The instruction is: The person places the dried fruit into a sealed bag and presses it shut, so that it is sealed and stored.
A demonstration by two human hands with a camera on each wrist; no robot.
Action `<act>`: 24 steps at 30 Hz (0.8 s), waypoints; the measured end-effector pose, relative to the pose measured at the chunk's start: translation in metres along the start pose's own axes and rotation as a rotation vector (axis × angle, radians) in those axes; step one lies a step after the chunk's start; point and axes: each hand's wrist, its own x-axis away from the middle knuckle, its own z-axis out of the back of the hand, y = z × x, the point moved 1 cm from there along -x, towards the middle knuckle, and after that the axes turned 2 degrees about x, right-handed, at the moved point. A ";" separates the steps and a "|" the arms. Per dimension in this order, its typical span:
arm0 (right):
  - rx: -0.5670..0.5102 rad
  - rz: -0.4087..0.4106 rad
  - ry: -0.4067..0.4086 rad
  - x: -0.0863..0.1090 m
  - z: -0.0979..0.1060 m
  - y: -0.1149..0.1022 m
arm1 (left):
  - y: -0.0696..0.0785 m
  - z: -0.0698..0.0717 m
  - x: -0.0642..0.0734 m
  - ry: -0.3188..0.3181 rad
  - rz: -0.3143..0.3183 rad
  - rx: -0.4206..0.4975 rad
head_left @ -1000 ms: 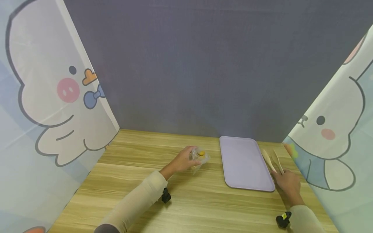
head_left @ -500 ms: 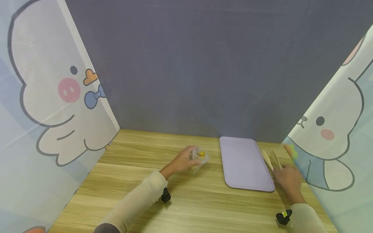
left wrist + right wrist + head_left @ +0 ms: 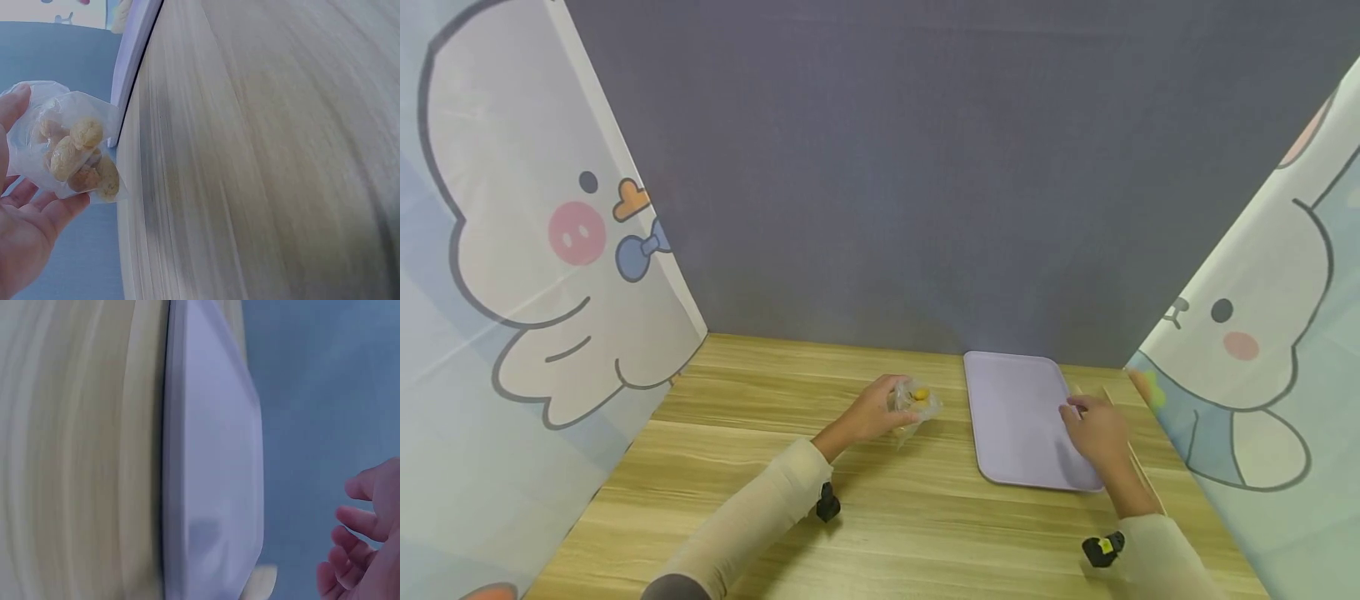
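My left hand (image 3: pixel 872 410) grips a clear plastic bag (image 3: pixel 916 405) above the table, left of the tray. Several tan, lumpy pieces that look like peanuts in shells (image 3: pixel 69 156) show through the bag in the left wrist view. A yellow piece sits near its top in the head view. Over the right side of the lilac tray (image 3: pixel 1015 417), my right hand (image 3: pixel 1097 429) hovers with loosely bent fingers and nothing between them. Pale wooden utensils (image 3: pixel 1142 475) lie to the tray's right, mostly hidden by that hand and arm; one rounded wooden end (image 3: pixel 259 584) shows in the right wrist view.
The wood-grain table (image 3: pixel 880 517) runs up to a grey cloth backdrop (image 3: pixel 880 183). Printed cartoon panels close off the left and right sides. A black wrist camera (image 3: pixel 827 503) sits under the left sleeve and another (image 3: pixel 1102 550) by the right cuff.
My right hand has let go of the wooden utensils and moved left and away from me, over the tray's right edge. The left hand and bag have stayed in place.
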 end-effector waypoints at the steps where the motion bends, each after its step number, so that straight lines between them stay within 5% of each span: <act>1: -0.015 0.014 0.001 0.000 -0.002 -0.007 | 0.000 0.000 0.000 0.001 -0.003 0.002; 12: -0.188 0.079 -0.109 0.001 -0.026 -0.075 | 0.006 -0.003 0.000 0.000 -0.008 0.032; 24: -0.366 0.260 -0.207 0.009 -0.055 -0.129 | 0.005 -0.005 -0.001 0.007 -0.006 0.025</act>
